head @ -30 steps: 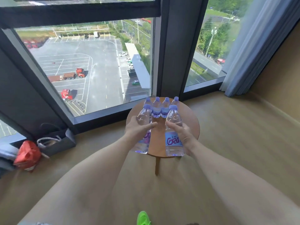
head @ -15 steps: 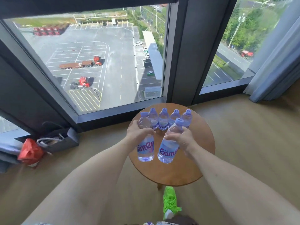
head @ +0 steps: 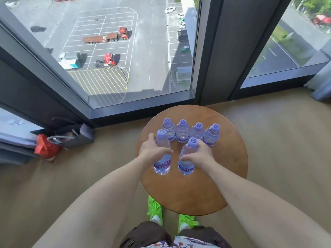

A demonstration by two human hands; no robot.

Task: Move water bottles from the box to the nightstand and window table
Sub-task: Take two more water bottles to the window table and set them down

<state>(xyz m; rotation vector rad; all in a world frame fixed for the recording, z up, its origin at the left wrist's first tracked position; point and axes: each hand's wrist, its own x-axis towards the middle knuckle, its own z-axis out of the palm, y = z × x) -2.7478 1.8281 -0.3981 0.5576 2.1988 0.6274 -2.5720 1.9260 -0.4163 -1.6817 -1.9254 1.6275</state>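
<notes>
Item: water bottles, six, clear plastic with pale purple caps and purple lettering on the labels.

Bottle in left hand [head: 162, 154]: upright with a slight tilt, over the near-left part of the table top; whether its base touches the wood cannot be told. The left hand [head: 152, 150] grasps it round the upper body, fingers curled over the front.

Bottle in right hand [head: 187, 159]: just beside the first, leaning a little, cap toward the window. The right hand [head: 201, 155] grasps it from the right side, thumb across the front above the label. Base contact with the table likewise unclear.

Row of four bottles [head: 189, 132]: standing upright side by side on the far half of the table, just behind the two held bottles, caps nearly in a line.

Table [head: 232, 167]: round, brown wood, set on the floor close to the window.

Surroundings: window [head: 116, 51], floor-length, dark frame, looking down on a car park with lorries. Grey curtain [head: 322, 81] at the far right. Tan floor [head: 286, 140]. Dark bag [head: 78, 135] against the wall to the left, with a red cloth item [head: 45, 146] beside it. Bright green shoes [head: 155, 210] at the table's near edge, with dark shorts at the bottom of the view.
</notes>
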